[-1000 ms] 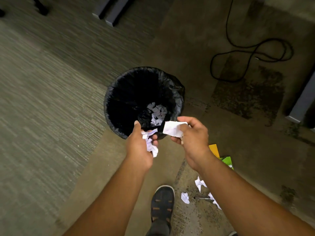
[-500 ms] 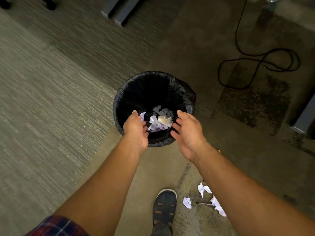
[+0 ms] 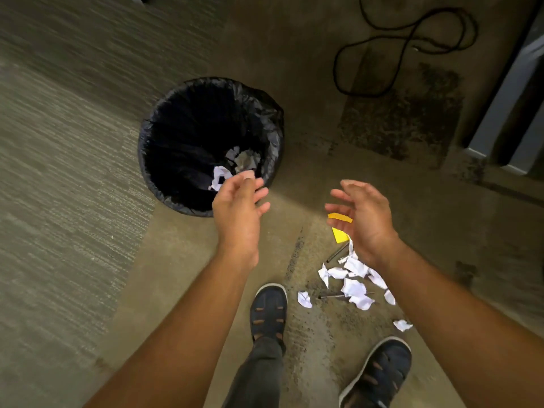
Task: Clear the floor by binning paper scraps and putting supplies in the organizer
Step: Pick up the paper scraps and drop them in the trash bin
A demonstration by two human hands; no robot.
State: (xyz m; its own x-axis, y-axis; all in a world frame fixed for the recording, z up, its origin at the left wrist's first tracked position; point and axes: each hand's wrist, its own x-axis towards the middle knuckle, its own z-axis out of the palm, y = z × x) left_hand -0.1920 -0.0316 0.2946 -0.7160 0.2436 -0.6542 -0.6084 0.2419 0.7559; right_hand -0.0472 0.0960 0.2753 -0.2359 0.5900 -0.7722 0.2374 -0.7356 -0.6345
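A round bin point(image 3: 164, 119) lined with a black bag stands on the floor, with white paper scraps point(image 3: 219, 175) at its bottom. My left hand point(image 3: 238, 207) hovers at the bin's near right rim, fingers apart and holding nothing. My right hand point(image 3: 362, 216) is further right, open and empty, above the floor. Below it lie several white paper scraps point(image 3: 353, 285), yellow notes point(image 3: 340, 234) and two dark pens point(image 3: 337, 252) point(image 3: 332, 296). No organizer is in view.
A black cable point(image 3: 382, 48) loops on the floor at the back right. A grey furniture leg point(image 3: 512, 98) stands at the right edge. My two dark shoes point(image 3: 268, 307) point(image 3: 379, 372) are beside the scraps. Striped carpet point(image 3: 59, 172) covers the left.
Both hands held white scraps over the bin, dropped them in, and have pulled back empty. My view has swung right and down, showing more scraps on the floor.
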